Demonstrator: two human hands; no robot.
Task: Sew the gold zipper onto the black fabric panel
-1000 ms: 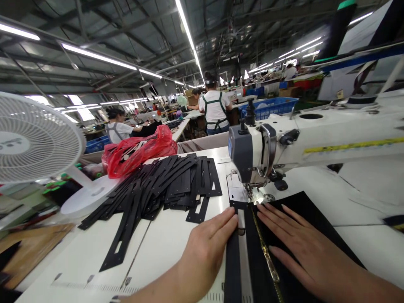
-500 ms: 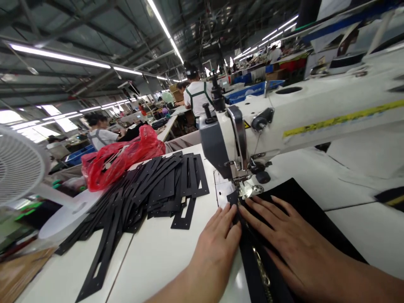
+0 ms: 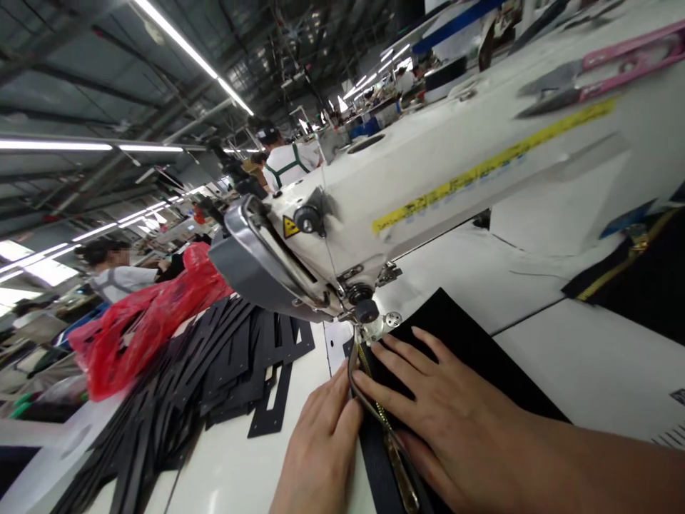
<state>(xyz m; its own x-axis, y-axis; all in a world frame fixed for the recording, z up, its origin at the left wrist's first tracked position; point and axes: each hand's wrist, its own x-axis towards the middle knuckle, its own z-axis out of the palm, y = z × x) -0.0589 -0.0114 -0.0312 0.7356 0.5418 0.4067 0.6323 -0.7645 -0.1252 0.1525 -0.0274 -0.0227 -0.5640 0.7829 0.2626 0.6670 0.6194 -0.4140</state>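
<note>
Left hand [image 3: 321,450] flat, grip empty, pressing strip [image 3: 374,464] on bench [image 3: 589,364] | right hand [image 3: 444,414] flat, grip empty, on black panel [image 3: 465,335] beside zip [image 3: 393,446] | beyond fingertips: machine [image 3: 407,185] foot | far left: cut pieces [image 3: 214,364], red bag [image 3: 144,321].

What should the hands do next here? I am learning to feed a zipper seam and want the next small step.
Probably ease the black panel and zipper a little further toward the presser foot. Both hands lie flat, the left hand beside the zipper and the right hand on the panel, fingertips right at the foot, so fingers should stay clear of the needle area.
</note>
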